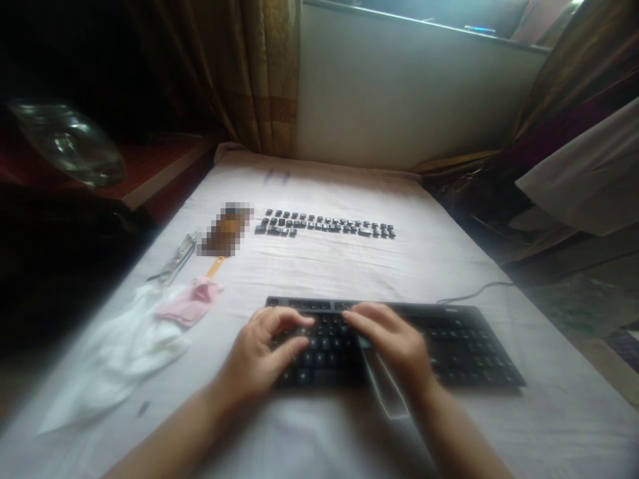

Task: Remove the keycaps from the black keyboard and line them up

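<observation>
Our left hand (252, 352), fingers parted, likely steadies the keyboard (332, 359); our right hand (394, 339) carries a looped tool (399, 417), fingertip closure unclear.

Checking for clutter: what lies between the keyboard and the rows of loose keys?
In the head view, the stretch between the keyboard and the loose keys shows only bare, lightly wrinkled cloth.

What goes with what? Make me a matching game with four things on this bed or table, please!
1. Keyboard
2. Pink cloth
3. Loose keys
4. Cable

A. Set out in rows
B. Thin, trailing off to the right
C. Under the left hand and right hand
D. Overlapping the white cloth

Pairs: 1-C, 2-D, 3-A, 4-B
</observation>
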`<state>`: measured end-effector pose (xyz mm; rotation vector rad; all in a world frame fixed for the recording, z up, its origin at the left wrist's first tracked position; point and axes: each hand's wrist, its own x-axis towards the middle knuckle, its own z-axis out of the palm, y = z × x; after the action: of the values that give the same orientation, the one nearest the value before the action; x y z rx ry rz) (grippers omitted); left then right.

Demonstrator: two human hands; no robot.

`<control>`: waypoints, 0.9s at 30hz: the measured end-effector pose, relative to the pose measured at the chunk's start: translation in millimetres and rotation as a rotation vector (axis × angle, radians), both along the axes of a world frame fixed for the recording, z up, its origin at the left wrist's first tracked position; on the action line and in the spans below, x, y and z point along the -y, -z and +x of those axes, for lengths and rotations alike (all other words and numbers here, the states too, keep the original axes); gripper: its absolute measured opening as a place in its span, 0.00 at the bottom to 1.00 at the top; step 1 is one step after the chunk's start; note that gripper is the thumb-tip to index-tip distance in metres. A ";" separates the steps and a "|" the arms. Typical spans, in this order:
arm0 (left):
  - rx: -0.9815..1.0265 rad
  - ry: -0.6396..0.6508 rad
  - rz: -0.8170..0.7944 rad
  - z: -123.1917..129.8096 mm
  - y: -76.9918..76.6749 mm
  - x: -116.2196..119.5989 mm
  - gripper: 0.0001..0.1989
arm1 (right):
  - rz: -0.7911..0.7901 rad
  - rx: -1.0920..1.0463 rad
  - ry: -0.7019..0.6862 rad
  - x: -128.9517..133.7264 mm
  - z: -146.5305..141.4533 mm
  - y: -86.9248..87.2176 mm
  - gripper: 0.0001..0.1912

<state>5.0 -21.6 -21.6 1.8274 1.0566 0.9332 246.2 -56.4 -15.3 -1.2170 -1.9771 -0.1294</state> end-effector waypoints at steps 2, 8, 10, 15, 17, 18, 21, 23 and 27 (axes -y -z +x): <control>0.029 -0.013 -0.042 -0.3 0.7 0.8 0.08 | -0.029 0.087 -0.019 5.0 9.0 6.2 0.18; -0.002 -0.051 0.081 0.9 1.6 0.8 0.08 | -0.015 0.226 -0.038 10.6 20.9 12.5 0.16; -0.018 -0.058 0.168 1.0 1.2 0.5 0.07 | 0.001 0.254 -0.067 8.4 24.5 9.7 0.15; -0.106 -0.080 0.333 0.3 4.2 1.8 0.09 | 0.012 0.213 -0.016 6.1 18.6 -10.8 0.15; -0.149 -0.097 0.388 0.0 5.9 2.3 0.12 | -0.031 0.119 0.022 7.3 3.0 -21.8 0.14; -0.173 -0.103 0.422 -0.1 6.3 2.2 0.14 | -0.067 0.071 0.014 7.7 -7.1 -27.0 0.13; -0.247 -0.109 0.547 -0.6 4.5 0.8 0.17 | -0.261 -0.001 0.015 5.4 -39.0 -37.6 0.09; -0.280 -0.101 0.638 -1.2 1.9 -0.9 0.17 | -0.346 -0.012 0.026 0.9 -54.8 -39.5 0.09; -0.332 -0.098 0.764 -2.4 -2.7 -4.2 0.16 | -0.489 0.000 0.059 -8.8 -67.5 -37.4 0.06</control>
<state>2.6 -17.4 -18.9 2.6464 1.0734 1.2295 178.7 -47.5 22.1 -1.5787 -2.0379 0.3448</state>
